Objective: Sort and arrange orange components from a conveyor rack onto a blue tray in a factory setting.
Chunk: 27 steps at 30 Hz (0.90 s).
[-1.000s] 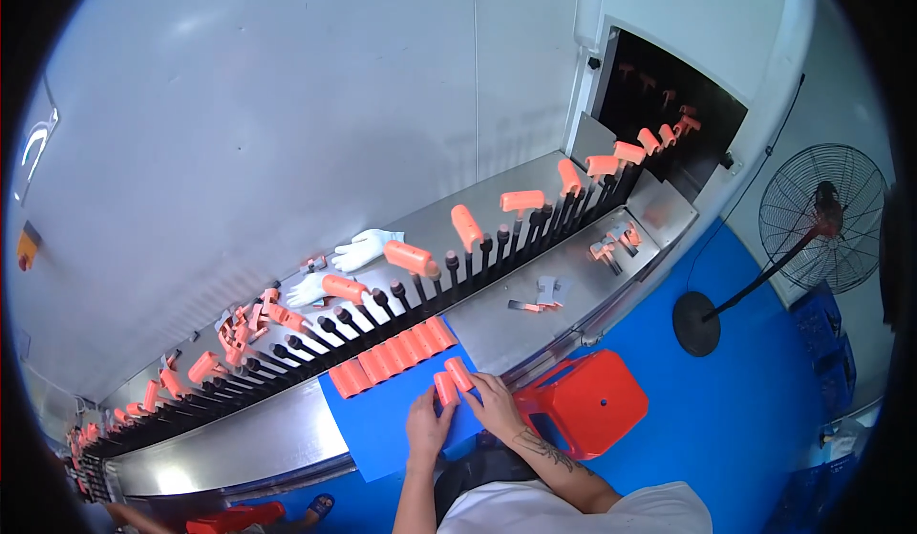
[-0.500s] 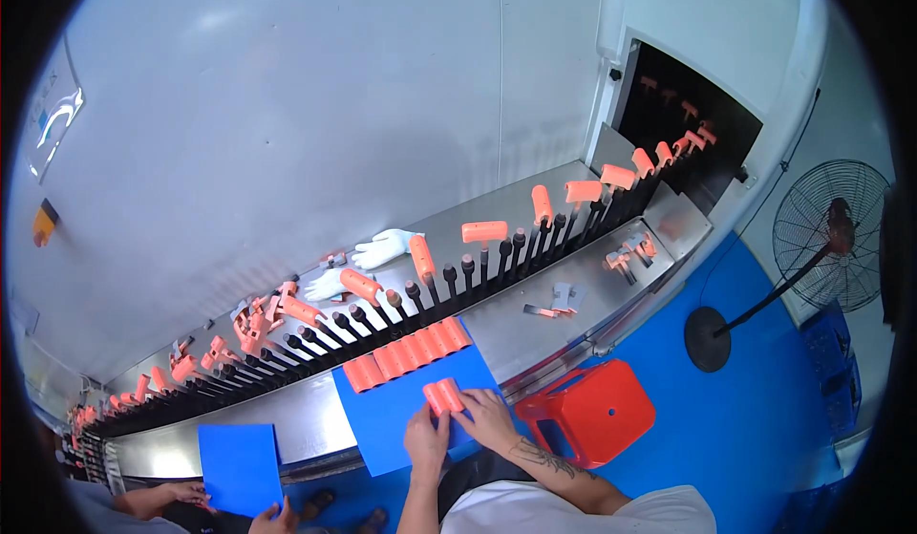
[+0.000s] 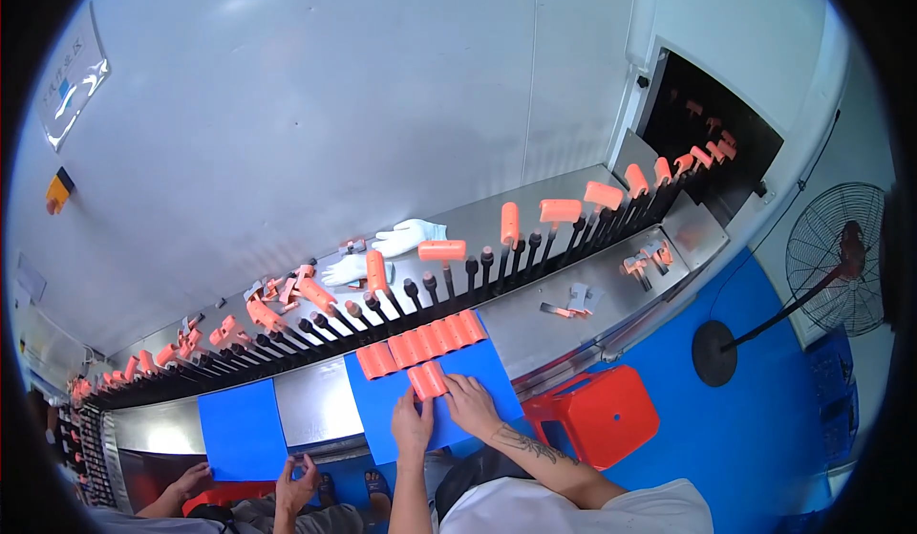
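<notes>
My left hand (image 3: pixel 414 427) and my right hand (image 3: pixel 471 406) hold a pair of orange half-round shell pieces (image 3: pixel 426 380) between them, fingers closed at their near edge and right side. The pieces are low over a blue sheet (image 3: pixel 457 379), just short of a row of similar orange shells (image 3: pixel 436 340) lined up along its far side. Whether the held pieces touch the sheet cannot be told.
Beyond runs a line of black posts (image 3: pixel 429 286), several topped with orange shells. White gloves (image 3: pixel 409 237) lie behind it. To my left, a co-worker's hands (image 3: pixel 297 484) are near another blue sheet (image 3: pixel 243 429). A red stool (image 3: pixel 616 416) and a fan (image 3: pixel 837 259) stand right.
My hands have carried the orange pieces forward, closer to the row. The shells on the posts have shifted left along the line. The co-worker's blue sheet has moved onto the metal bench.
</notes>
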Each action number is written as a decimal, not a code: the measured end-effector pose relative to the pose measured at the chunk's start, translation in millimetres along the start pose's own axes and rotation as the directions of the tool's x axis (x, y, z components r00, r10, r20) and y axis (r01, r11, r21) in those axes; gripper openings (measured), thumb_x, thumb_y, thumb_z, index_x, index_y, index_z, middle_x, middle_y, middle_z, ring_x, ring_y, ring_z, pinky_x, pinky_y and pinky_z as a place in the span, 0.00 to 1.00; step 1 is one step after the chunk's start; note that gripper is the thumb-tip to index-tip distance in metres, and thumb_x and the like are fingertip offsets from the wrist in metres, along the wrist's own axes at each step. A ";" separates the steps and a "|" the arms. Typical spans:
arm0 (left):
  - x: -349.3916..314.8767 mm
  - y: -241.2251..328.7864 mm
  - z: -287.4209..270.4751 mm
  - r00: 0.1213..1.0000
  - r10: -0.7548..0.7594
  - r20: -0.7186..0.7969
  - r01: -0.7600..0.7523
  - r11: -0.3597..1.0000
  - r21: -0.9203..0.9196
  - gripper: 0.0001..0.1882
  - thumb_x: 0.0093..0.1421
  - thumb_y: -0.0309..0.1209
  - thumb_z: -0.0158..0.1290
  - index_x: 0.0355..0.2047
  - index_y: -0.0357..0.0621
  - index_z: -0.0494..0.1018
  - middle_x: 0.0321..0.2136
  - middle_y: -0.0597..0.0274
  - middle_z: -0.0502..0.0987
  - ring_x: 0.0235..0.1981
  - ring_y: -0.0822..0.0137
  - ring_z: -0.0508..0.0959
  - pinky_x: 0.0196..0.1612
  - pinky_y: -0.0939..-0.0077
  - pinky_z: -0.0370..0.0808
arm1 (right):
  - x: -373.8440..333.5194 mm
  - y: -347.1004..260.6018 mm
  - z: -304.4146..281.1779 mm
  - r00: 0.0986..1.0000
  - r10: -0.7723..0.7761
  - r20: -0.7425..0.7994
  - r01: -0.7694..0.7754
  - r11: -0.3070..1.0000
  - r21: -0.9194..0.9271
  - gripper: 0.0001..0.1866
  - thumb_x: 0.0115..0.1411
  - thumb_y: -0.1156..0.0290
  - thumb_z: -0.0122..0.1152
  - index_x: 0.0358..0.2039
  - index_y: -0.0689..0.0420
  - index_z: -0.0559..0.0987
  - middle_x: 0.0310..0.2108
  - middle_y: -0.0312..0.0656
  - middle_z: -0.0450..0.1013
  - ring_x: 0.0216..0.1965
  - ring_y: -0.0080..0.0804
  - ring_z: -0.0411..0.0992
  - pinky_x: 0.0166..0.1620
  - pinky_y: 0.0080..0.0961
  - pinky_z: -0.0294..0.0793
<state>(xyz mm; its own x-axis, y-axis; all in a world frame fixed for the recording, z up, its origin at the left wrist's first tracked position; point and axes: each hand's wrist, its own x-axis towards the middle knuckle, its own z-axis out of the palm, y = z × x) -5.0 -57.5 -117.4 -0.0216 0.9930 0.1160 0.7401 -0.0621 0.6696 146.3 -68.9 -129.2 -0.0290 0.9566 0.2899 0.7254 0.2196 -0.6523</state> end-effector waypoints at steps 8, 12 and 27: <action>-4.1 -7.8 -10.4 0.998 -0.057 0.003 0.057 0.998 -0.014 0.22 0.60 0.37 0.58 0.50 0.35 0.74 0.35 0.43 0.79 0.37 0.46 0.79 0.41 0.57 0.74 | -0.3 -11.8 1.3 0.998 -0.040 0.053 0.041 0.999 -0.018 0.23 0.60 0.64 0.61 0.53 0.61 0.73 0.53 0.46 0.70 0.53 0.46 0.68 0.55 0.38 0.69; 5.6 -8.4 -9.2 1.000 -0.010 -0.007 0.010 1.000 -0.023 0.22 0.60 0.37 0.57 0.51 0.35 0.74 0.36 0.42 0.79 0.37 0.46 0.78 0.41 0.57 0.74 | 7.6 -11.9 -0.7 0.999 -0.036 0.039 0.037 0.999 -0.023 0.23 0.60 0.63 0.60 0.53 0.61 0.73 0.53 0.46 0.70 0.53 0.46 0.68 0.55 0.39 0.69; 70.7 73.4 -107.5 0.847 0.454 -0.276 -0.467 0.884 0.021 0.21 0.61 0.29 0.57 0.52 0.31 0.71 0.45 0.42 0.76 0.45 0.48 0.77 0.48 0.61 0.74 | 147.6 -79.7 -141.8 0.959 0.059 -0.277 -0.013 0.986 0.167 0.14 0.63 0.63 0.60 0.40 0.62 0.78 0.35 0.52 0.76 0.37 0.52 0.75 0.41 0.44 0.75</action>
<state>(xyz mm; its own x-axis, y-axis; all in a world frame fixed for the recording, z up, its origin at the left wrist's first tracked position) -24.5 -2.7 18.8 0.1324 0.7856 0.6044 0.6784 -0.5164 0.5226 181.7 27.7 64.9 0.2060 0.8774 0.4334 0.6009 0.2362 -0.7637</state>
